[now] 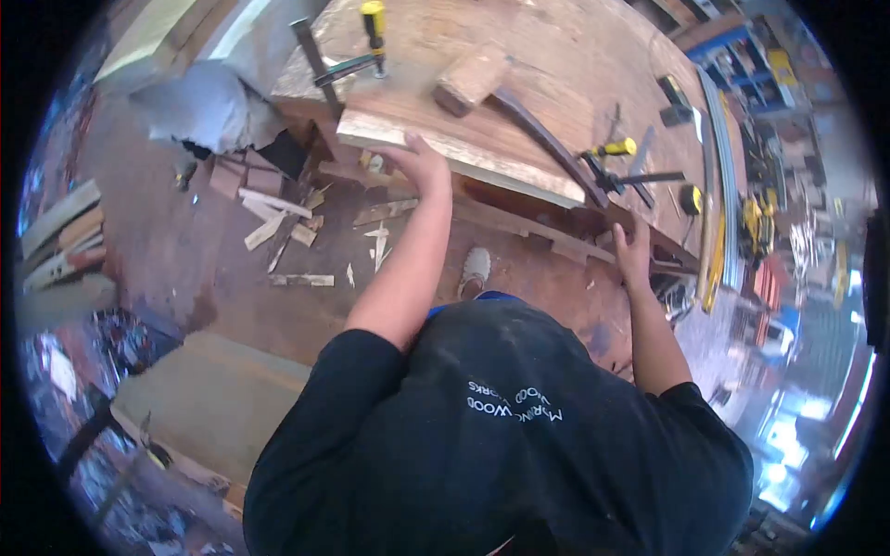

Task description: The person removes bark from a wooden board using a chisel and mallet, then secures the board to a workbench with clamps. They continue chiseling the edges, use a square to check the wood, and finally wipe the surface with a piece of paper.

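Note:
My left hand (425, 167) grips the pale front edge of a wooden board (464, 159), its thumb up against the edge and its fingers reaching beneath. My right hand (633, 255) is at the bench's front side, right of the board's end, with thumb and fingers apart; its fingertips touch dark wood there. On the board lies a wooden mallet (471, 82), its dark handle (542, 130) slanting toward my right hand. A yellow-handled clamp (373, 28) stands at the board's left end. Another yellow-handled clamp (614, 148) lies near its right end.
The workbench (593, 56) spreads out ahead. Wood offcuts (278, 218) litter the floor under its left side, and my shoe (476, 267) is just below the bench. Long metal bars (726, 185) run along the right. A stack of curved wood pieces (67, 241) sits far left.

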